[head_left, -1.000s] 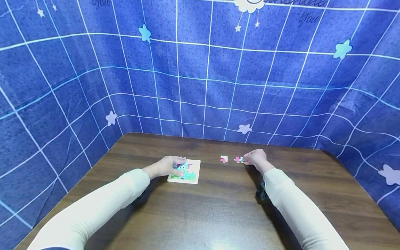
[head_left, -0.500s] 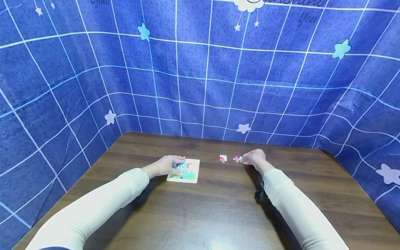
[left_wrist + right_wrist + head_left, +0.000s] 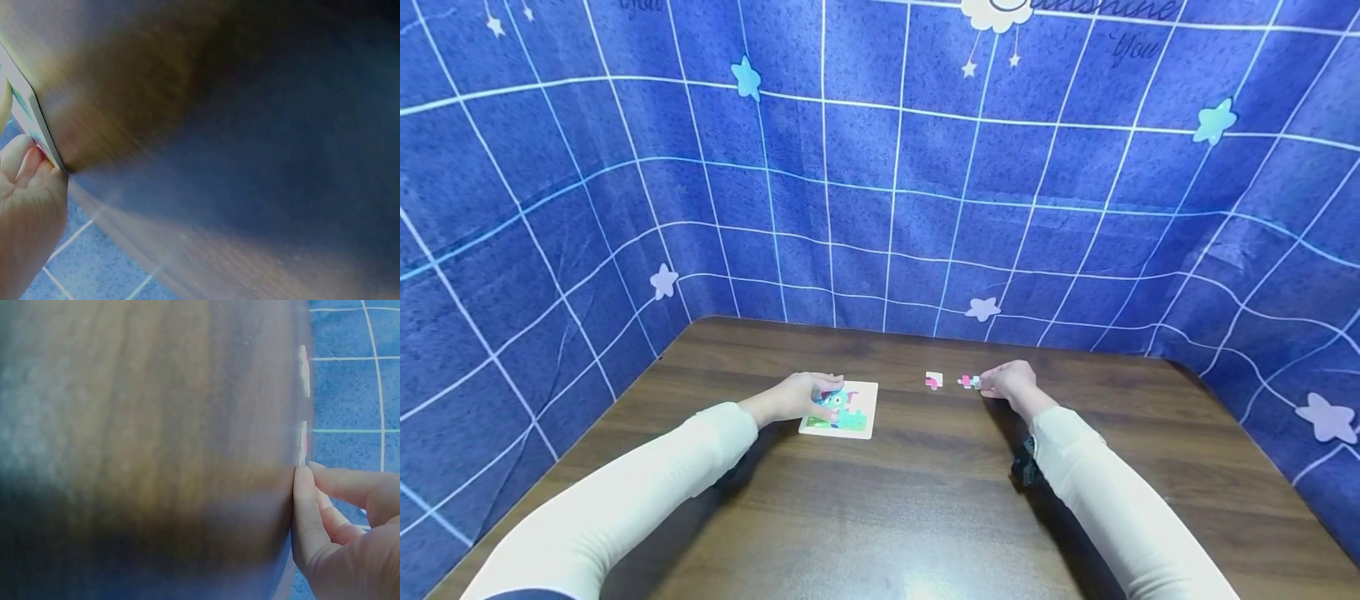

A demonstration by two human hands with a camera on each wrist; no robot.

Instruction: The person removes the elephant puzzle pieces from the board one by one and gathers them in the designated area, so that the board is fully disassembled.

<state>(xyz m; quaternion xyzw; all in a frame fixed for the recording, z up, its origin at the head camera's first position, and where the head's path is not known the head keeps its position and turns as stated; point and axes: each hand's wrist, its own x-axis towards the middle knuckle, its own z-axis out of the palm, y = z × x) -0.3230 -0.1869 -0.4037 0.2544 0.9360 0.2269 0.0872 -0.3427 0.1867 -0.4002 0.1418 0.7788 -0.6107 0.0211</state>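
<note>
A square jigsaw puzzle board (image 3: 861,425) with a white border and a colourful cartoon picture lies on the wooden table, left of the middle. My left hand (image 3: 793,397) holds it at its left side, thumb and fingers reaching over the picture. In the left wrist view, fingers (image 3: 28,159) curl at the board's edge. Further right, my right hand (image 3: 1011,380) pinches the right end of a pink and pale blue jigsaw piece (image 3: 967,382) at the tabletop. Thumb and fingertip meet on that piece in the right wrist view, hiding part of it. Left of it lies another white-and-pink jigsaw piece (image 3: 933,381).
The brown wooden table (image 3: 880,517) reaches back to a blue curtain (image 3: 865,183) with white grid lines and stars, which also hangs along both sides. A dark wrist device (image 3: 1025,463) sits under the right cuff.
Both hands stay almost where they were, on the board and the piece. The whole head view has shifted very slightly.
</note>
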